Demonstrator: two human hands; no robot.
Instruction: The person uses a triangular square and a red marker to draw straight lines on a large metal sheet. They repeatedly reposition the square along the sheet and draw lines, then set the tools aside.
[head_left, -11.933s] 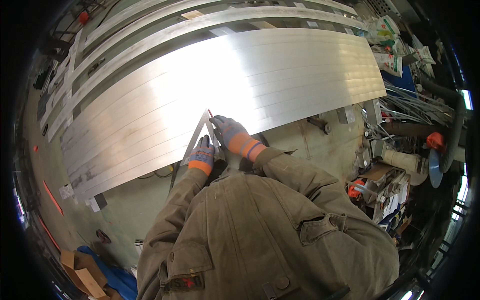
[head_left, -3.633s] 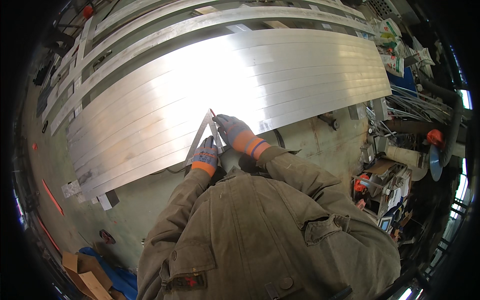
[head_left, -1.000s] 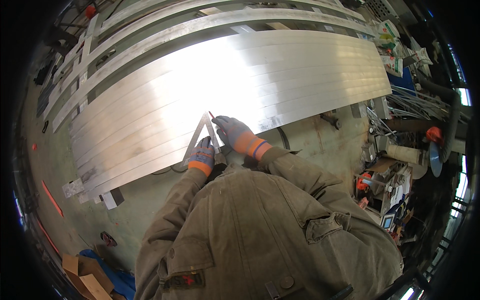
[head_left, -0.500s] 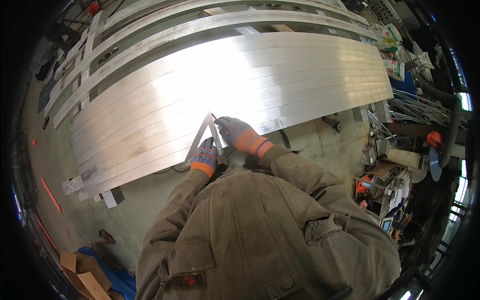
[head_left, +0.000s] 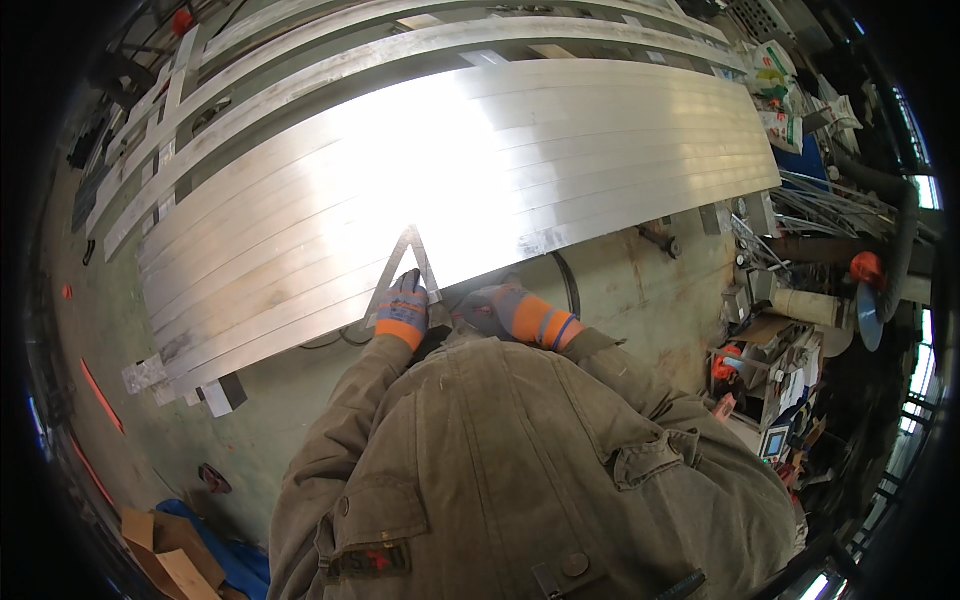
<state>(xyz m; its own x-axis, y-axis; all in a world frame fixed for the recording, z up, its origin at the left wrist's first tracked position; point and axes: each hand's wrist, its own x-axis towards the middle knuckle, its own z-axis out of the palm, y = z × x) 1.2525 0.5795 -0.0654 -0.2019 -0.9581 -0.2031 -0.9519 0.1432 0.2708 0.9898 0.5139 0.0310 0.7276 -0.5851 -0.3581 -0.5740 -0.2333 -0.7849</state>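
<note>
A wide panel of silvery metal strips (head_left: 580, 130) lies before me, with strong glare across its middle. On its near edge rests a metal triangle square (head_left: 388, 272), its point facing away from me. My left hand (head_left: 402, 302), in a grey and orange glove, is closed on the square and presses it to the panel. Just off the panel's near edge, close to my body, my right hand (head_left: 515, 312) is curled in a matching glove. Its fingers are partly blurred; a slim red marking pen shows only faintly at them.
Long metal bars (head_left: 420, 42) form a frame beyond the panel. At the right are a bundle of thin rods (head_left: 830, 205), white bags (head_left: 783, 132) and a cluttered cart (head_left: 775, 370). An open cardboard box (head_left: 170, 545) stands at the lower left.
My right hand has drawn back from the square's far tip, toward my body and off the panel. The left hand stays on the square; the view has shifted slightly.
</note>
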